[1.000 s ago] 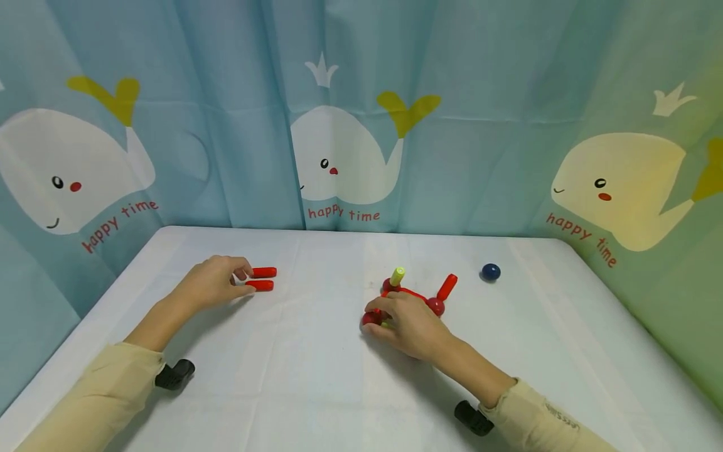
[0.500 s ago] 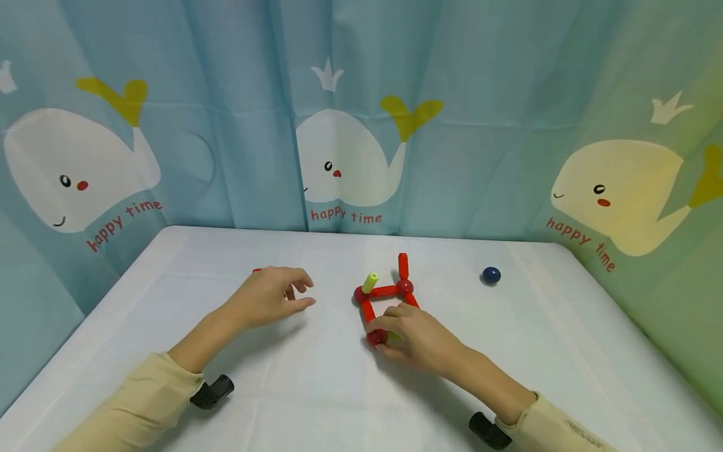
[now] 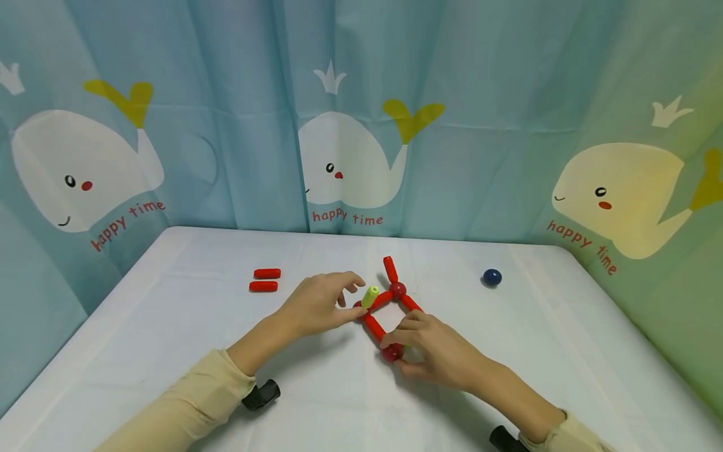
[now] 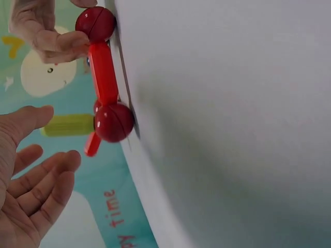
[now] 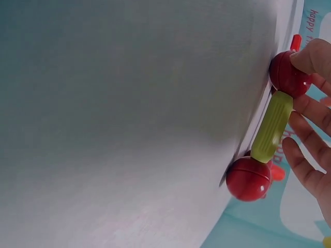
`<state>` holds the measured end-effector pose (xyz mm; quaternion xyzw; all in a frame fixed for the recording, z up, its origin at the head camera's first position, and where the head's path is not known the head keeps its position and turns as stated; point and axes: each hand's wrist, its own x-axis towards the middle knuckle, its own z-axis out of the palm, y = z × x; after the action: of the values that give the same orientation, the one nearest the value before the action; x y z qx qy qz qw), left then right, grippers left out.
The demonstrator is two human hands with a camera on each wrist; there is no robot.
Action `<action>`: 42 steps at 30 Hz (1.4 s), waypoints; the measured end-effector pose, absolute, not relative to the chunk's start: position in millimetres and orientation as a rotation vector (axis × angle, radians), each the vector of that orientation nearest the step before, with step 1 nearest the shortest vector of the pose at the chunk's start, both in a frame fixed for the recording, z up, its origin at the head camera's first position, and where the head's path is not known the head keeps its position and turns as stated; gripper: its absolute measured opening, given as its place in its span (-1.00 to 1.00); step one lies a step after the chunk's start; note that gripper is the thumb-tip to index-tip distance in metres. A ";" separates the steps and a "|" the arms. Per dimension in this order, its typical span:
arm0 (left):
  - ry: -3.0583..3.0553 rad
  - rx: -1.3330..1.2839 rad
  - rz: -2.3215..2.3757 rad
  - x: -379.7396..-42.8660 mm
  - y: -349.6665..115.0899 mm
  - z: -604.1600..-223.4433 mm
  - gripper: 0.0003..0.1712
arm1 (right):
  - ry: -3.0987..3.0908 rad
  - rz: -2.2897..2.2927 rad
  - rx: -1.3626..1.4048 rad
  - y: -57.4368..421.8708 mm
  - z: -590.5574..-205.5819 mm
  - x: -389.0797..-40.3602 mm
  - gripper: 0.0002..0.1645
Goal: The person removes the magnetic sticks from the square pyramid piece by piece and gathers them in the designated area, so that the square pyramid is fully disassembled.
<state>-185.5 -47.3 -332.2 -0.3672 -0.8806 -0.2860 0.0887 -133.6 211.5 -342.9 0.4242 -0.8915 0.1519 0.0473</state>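
On the table lies a frame of red balls and short rods. My right hand (image 3: 443, 355) pinches its nearest red ball (image 3: 391, 353) between thumb and fingers. A yellow-green rod (image 5: 271, 126) runs from that ball to another red ball (image 5: 248, 179) in the right wrist view. From the frame's left ball (image 4: 115, 123) a second yellow-green rod (image 3: 369, 297) stands up. My left hand (image 3: 319, 304) is beside this upright rod, its thumb at the rod's tip and its other fingers spread apart from it. A red rod (image 3: 390, 269) sticks out from the far ball (image 3: 398, 289).
Two loose red rods (image 3: 263, 286) lie side by side at the left of the white table (image 3: 169, 326). A dark blue ball (image 3: 492, 277) lies toward the back right. Behind the table hangs a blue-green curtain (image 3: 480, 176) with whale prints.
My left hand has left the two loose red rods and moved right to the upright yellow-green rod. My right hand has drawn its ball nearer, and the frame has turned.
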 end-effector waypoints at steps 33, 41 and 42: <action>-2.726 -1.117 -0.915 -184.3 -59.2 -342.2 -0.81 | -2.667 0.513 1.293 250.4 -349.1 -128.7 -0.50; -2.736 -1.164 -0.871 -186.5 -60.5 -350.7 -0.85 | -2.782 0.507 1.261 254.4 -340.6 -128.8 -0.53; -2.737 -1.163 -0.870 -186.2 -60.1 -351.1 -0.85 | -2.795 0.510 1.251 253.9 -339.5 -129.0 -0.55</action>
<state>-186.2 -60.1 -351.1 -0.3752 -0.8831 -0.2808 0.0215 -129.0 253.9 -339.5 0.4030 -0.9002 0.1641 0.0186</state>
